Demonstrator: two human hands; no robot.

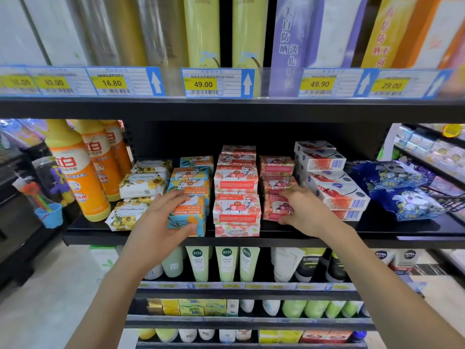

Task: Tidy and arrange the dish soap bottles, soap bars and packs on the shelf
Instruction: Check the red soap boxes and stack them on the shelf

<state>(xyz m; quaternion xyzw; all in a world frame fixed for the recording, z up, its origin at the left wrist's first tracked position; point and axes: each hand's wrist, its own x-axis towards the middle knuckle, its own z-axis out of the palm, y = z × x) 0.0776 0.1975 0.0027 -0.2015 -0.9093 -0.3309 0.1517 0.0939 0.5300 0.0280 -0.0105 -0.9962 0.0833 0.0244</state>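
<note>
Watching from the aisle, my main worry is the front row, since it sits right at the lip of the shelf [151, 239]. The left hand [161, 215] grips a blue-and-orange soap box [187, 217], fingers close together and curled over its top, thumb pressed on the front face. The right hand [302, 210] holds a pink soap box [275, 210] much the same way, fingers together over the top and thumb low on the front. Both boxes seem to sit in stacks, so I'd guess a quick tug forward could drag a neighbour along and tip it off the edge. The coral soap boxes [235, 207] between the hands are piled a bit crooked and sit tight against both columns, so a sideways nudge from either wrist might topple them. At 9 o'clock from the left hand the yellow flowery soap packs [138, 185] lie slanted and loose, the front one poking toward the edge, and honestly that one looks likeliest to slide. Looks-wise, the soaps are printed cardboard boxes sitting mid-shelf. The orange dish soap bottles [75, 172] stand upright further out at 9 o'clock, the white-and-red boxes [334, 195] are stacked at 3 o'clock of the right hand, and the floppy blue packs [402, 192] beyond them are heaped, not lined up.
</note>
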